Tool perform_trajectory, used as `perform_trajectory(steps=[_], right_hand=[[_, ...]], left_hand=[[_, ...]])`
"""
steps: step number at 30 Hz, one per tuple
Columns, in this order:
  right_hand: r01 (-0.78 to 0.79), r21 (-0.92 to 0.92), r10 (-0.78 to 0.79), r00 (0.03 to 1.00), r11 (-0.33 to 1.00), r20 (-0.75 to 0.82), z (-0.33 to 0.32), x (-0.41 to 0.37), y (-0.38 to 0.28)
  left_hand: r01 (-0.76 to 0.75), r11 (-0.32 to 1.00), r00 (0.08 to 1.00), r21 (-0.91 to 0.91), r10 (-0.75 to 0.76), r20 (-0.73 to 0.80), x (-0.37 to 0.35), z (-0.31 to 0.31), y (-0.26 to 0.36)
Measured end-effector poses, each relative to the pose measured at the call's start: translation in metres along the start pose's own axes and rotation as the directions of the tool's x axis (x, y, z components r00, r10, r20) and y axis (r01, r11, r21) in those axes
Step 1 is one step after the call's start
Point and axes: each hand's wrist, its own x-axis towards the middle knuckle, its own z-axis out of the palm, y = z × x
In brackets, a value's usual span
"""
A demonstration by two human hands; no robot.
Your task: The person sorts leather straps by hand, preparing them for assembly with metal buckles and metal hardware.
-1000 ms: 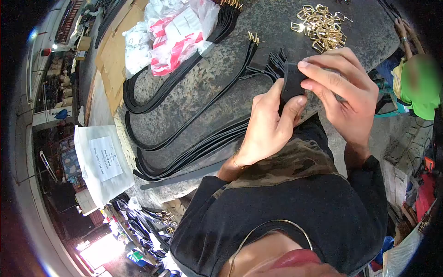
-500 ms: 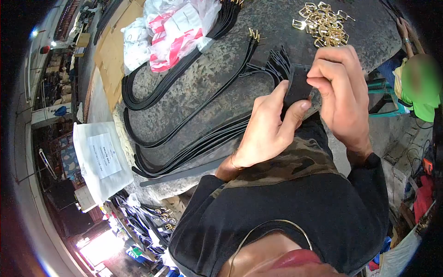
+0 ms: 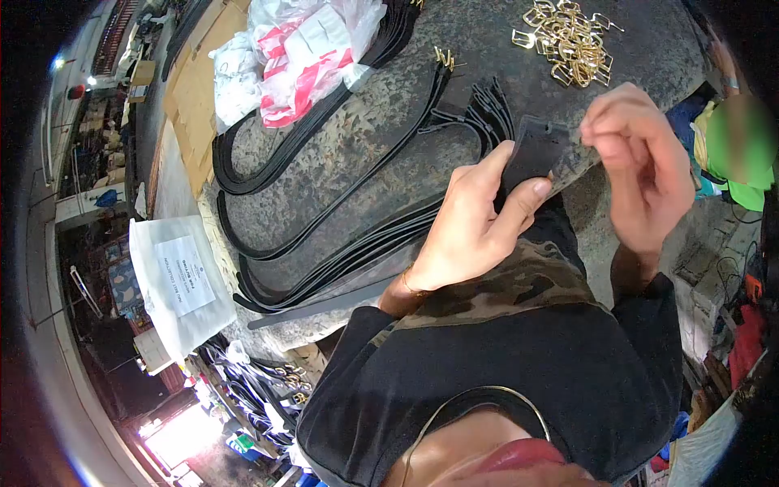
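Observation:
My left hand [image 3: 479, 219] grips a short, wide black strap end [image 3: 535, 150], thumb on its near face, with small holes along the upper edge. To the right of it, my right hand [image 3: 641, 154] is raised, its thumb and fingertips pinched; what they hold, if anything, is too blurred to make out. Left of the strap end lies a bundle of black strap ends [image 3: 489, 112]. Beyond my hands is a pile of gold buckle frames [image 3: 574, 49] on the dark mottled table [image 3: 324, 154].
Long black belts [image 3: 349, 252] curve across the table. A red-and-white plastic bag [image 3: 304, 61] lies at the back left. A white labelled packet [image 3: 180, 280] hangs at the left edge. Another person in a green top [image 3: 742, 150] is at the far right.
My right hand has moved right, away from the strap end, uncovering its upper edge. My left hand still holds the strap end. The other person's arm at the far right has shifted slightly.

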Motion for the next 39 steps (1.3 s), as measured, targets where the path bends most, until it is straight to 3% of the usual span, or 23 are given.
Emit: perform_trajectory(steps=[2, 6, 8, 9, 11, 13, 15, 18, 22, 31, 34, 36, 39], right_hand=[[-0.208, 0.248, 0.222, 0.975, 0.946, -0.030, -0.003, -0.004, 0.003], [-0.276, 0.309, 0.267, 0.961, 0.910, 0.073, -0.006, -0.007, 0.003], [-0.403, 0.233, 0.395, 0.915, 0.885, 0.082, 0.002, 0.002, -0.015], [-0.403, 0.232, 0.396, 0.915, 0.885, 0.079, 0.001, 0.001, -0.014], [-0.279, 0.109, 0.255, 0.947, 0.954, 0.193, -0.002, 0.001, -0.006], [-0.197, 0.085, 0.181, 0.969, 0.977, 0.169, -0.004, 0.005, -0.005], [-0.346, 0.200, 0.310, 0.932, 0.917, 0.189, -0.007, 0.006, -0.008], [-0.426, 0.338, 0.380, 0.904, 0.839, 0.194, -0.005, 0.003, -0.010], [-0.415, 0.355, 0.344, 0.906, 0.838, 0.247, -0.010, 0.002, -0.008], [-0.494, 0.510, 0.369, 0.868, 0.704, 0.332, -0.007, 0.005, -0.012], [-0.453, 0.471, 0.323, 0.886, 0.757, 0.334, -0.005, 0.005, -0.011], [-0.331, 0.444, 0.247, 0.940, 0.833, 0.236, -0.001, 0.002, -0.010], [-0.219, 0.323, 0.144, 0.960, 0.921, 0.239, -0.005, 0.002, -0.015]], left_hand=[[0.000, 1.000, 1.000, -0.025, 0.001, 0.018, 0.000, -0.001, 0.000], [0.017, 0.998, 0.999, -0.059, -0.014, 0.052, -0.002, -0.003, 0.000], [0.026, 0.998, 0.999, -0.059, -0.023, 0.050, -0.003, -0.002, 0.002], [0.029, 0.998, 0.998, -0.059, -0.026, 0.049, -0.003, -0.001, 0.004], [0.035, 0.997, 0.997, -0.072, -0.030, 0.069, -0.003, 0.000, 0.005], [0.039, 0.996, 0.996, -0.085, -0.032, 0.083, -0.005, 0.000, 0.007], [0.068, 0.993, 0.991, -0.099, -0.055, 0.123, -0.008, -0.001, 0.008], [0.080, 0.986, 0.986, -0.143, -0.058, 0.153, -0.009, -0.001, 0.010], [0.094, 0.983, 0.977, -0.160, -0.059, 0.205, -0.010, -0.003, 0.011], [-0.222, 0.974, 0.953, -0.047, 0.227, 0.200, -0.012, -0.003, 0.008], [-0.138, 0.987, 0.977, -0.081, 0.149, 0.151, -0.014, -0.004, 0.010], [-0.135, 0.989, 0.979, 0.060, 0.124, 0.163, -0.013, -0.008, 0.014], [-0.040, 0.999, 0.996, 0.011, 0.039, 0.085, -0.016, -0.004, 0.013]])
